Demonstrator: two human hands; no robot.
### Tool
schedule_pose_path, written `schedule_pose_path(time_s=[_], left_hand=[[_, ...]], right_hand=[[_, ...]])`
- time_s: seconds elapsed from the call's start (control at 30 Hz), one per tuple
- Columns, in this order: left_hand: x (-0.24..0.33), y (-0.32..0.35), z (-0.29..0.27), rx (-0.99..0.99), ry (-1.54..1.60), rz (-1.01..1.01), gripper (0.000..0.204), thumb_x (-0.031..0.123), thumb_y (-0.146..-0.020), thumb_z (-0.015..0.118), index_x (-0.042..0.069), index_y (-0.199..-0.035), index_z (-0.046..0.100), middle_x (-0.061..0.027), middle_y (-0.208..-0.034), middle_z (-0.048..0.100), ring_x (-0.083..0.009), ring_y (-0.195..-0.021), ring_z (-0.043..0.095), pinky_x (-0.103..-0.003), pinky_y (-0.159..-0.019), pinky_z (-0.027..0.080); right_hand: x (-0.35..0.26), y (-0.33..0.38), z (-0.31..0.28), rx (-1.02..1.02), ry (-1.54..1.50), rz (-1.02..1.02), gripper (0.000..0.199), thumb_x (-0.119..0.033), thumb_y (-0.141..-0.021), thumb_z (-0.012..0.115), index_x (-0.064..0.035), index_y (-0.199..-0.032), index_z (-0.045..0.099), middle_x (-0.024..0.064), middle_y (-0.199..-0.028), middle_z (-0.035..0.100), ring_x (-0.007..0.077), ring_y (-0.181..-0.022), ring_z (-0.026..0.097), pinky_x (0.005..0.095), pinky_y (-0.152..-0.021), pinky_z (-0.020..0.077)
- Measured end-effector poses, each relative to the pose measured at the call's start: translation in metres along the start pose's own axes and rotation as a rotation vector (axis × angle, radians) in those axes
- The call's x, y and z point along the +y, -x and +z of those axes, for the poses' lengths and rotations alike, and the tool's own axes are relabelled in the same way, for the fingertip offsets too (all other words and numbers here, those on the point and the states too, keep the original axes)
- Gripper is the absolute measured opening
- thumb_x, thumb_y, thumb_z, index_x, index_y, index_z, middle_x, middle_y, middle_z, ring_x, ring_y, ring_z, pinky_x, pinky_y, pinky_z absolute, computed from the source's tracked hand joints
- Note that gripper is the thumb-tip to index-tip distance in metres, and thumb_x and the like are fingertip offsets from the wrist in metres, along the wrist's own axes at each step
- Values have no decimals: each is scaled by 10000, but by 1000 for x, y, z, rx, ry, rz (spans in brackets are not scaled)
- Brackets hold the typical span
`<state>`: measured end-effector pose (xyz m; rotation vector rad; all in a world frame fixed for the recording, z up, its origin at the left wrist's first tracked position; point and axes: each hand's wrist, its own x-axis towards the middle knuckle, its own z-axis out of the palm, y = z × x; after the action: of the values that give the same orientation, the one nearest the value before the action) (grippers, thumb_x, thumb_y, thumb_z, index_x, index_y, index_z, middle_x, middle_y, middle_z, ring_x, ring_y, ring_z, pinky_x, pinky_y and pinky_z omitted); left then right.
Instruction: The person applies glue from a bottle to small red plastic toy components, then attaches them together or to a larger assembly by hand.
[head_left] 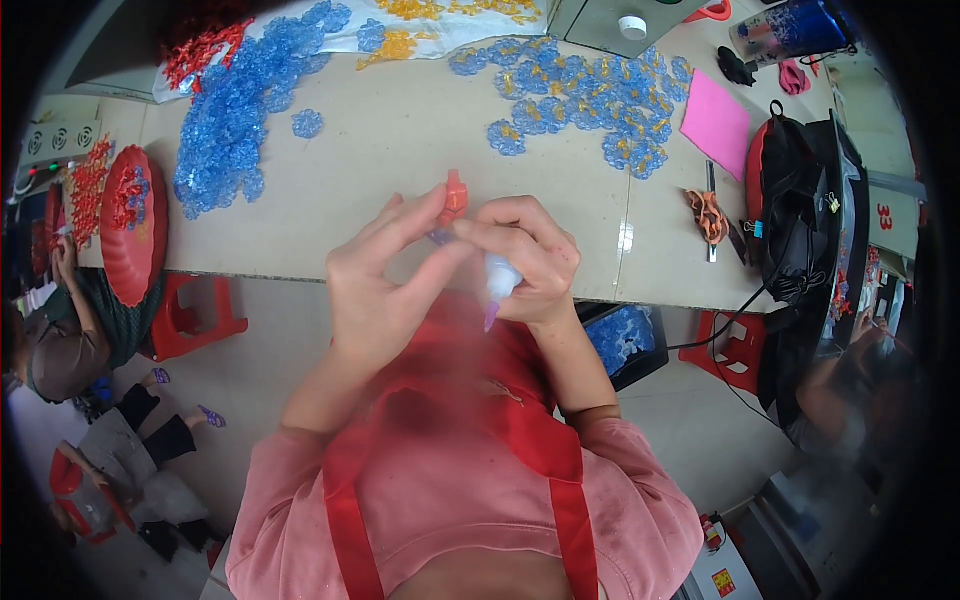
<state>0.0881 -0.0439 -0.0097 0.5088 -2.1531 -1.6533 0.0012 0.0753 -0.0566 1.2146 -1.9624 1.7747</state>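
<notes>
Currently both hands meet above the near edge of the table (400, 130). Left hand (375, 290) pinches a small orange plastic piece (455, 197) at fingertips, grip narrow; piece stands roughly upright, long axis pointing away from the person. Right hand (525, 255) is wrapped around a small white bottle (500, 285), purple tip pointing down toward the person. Blue plastic pieces (225, 130) lie piled well apart.

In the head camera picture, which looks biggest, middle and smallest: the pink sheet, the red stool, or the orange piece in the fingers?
1. Red stool
2. Pink sheet, looks nearly as big, so unsure
3. Orange piece, pinched by left hand and right hand
</notes>
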Motion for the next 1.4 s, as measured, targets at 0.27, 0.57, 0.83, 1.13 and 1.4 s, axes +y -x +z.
schedule_pose_path(time_s=[0.27, 0.57, 0.83, 1.13, 1.4], left_hand=[[-20, 7, -6, 46, 447, -107, 399, 9, -744, 722, -84, -1105, 582, -156, -1062, 643, -220, -1022, 602, -429, -1076, 277], [-53, 17, 0, -36, 859, 95, 429, 237, -792, 706, 49, -1161, 595, -188, -1226, 550, -296, -1161, 511, -439, -1009, 370], [-53, 19, 4, -19, 854, 73, 438, 369, -793, 680, 133, -1156, 610, -135, -1104, 628, -250, -1100, 541, -529, -1072, 275], [-53, 20, 5, 36, 796, 88, 447, 368, -807, 663, 102, -1161, 603, -164, -1150, 603, -257, -1091, 554, -526, -1057, 305], [-59, 15, 3, 76, 609, 284, 525, 364, -787, 692, 44, -1185, 570, -180, -1144, 593, -287, -1079, 542, -446, -962, 393]], right_hand=[[-18, -14, 5, 38, -66, 79, 335, 66, -601, 702, -52, -901, 611, 95, -841, 604, 187, -658, 613, 265, -530, 489], [-31, -8, 9, 6, -150, 55, 308, 47, -647, 717, -63, -915, 615, 107, -926, 620, 205, -712, 633, 266, -559, 504], [-35, -5, 10, 13, -105, 29, 299, 24, -652, 725, -80, -913, 624, 84, -928, 615, 177, -706, 634, 270, -554, 507], [-35, -11, 13, 39, -56, -19, 306, 25, -610, 716, -55, -886, 612, 82, -893, 626, 155, -612, 625, 254, -512, 495], [-32, -10, 13, 16, -47, -50, 264, -19, -635, 713, -62, -876, 614, 74, -894, 633, 143, -597, 621, 253, -492, 478]])
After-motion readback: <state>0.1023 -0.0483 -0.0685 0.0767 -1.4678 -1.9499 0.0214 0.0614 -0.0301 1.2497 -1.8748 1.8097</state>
